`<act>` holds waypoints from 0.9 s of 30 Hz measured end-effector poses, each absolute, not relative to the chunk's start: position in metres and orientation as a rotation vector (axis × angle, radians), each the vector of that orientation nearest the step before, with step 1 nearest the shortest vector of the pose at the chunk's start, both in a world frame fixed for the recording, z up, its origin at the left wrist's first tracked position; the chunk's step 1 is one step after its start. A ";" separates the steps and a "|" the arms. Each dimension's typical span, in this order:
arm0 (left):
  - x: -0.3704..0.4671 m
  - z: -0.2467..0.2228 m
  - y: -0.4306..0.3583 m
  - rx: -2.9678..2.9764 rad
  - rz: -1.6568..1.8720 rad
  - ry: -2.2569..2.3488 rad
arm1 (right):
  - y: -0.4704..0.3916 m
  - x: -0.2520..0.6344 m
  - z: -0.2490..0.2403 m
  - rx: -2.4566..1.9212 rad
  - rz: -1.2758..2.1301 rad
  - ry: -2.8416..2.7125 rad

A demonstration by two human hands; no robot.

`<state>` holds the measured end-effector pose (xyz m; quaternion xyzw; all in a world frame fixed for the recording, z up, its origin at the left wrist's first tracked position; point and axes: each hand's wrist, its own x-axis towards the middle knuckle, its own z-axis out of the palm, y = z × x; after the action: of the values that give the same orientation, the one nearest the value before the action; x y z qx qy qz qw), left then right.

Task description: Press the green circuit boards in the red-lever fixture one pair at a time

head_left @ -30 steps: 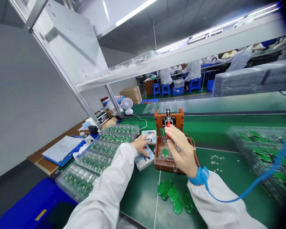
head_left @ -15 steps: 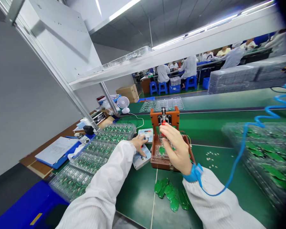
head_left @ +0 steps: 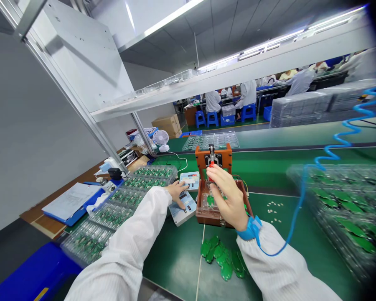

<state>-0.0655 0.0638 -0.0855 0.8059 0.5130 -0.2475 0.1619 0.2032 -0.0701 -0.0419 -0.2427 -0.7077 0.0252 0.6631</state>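
Observation:
My right hand (head_left: pixel 229 200) has its fingers hooked around the red handle (head_left: pixel 211 165) of a toggle clamp on an orange-brown test fixture (head_left: pixel 213 217). A green circuit board (head_left: pixel 210 200) sits in the clear part of the fixture, partly hidden behind my hand. With fingers spread, my left hand (head_left: pixel 176 192) rests on a white and blue instrument box (head_left: pixel 182 212) left of the fixture. A second such box (head_left: pixel 191 179) with a red display lies just behind it. In front of the fixture, a loose pile of green circuit boards (head_left: pixel 221 253) lies on the green bench.
Clear trays of boards (head_left: pixel 128 195) line the left side; more stacked trays (head_left: pixel 347 209) stand at right. Small pale pieces (head_left: pixel 275 211) lie right of the fixture. A blue coiled cord (head_left: pixel 303 184) runs to my right wristband. A small fan (head_left: pixel 161 138) stands behind.
The view has shifted slightly. My right hand stays at the red handle, and my left hand remains on the instrument box with little finger movement.

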 end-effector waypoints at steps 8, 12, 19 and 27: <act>-0.065 -0.092 0.065 2.314 -0.704 1.464 | -0.069 0.204 -0.041 -0.546 0.052 -1.605; -0.064 -0.093 0.065 2.318 -0.697 1.463 | -0.068 0.203 -0.041 -0.544 0.055 -1.602; -0.060 -0.088 0.063 2.312 -0.727 1.458 | -0.069 0.204 -0.042 -0.551 0.050 -1.596; -0.038 -0.078 0.055 2.252 -0.777 1.513 | -0.068 0.202 -0.042 -0.550 0.029 -1.583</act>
<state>-0.0382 0.0551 -0.0778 0.7877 0.5294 -0.2718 0.1592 0.2022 -0.0683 -0.0420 -0.2439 -0.7019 0.0128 0.6691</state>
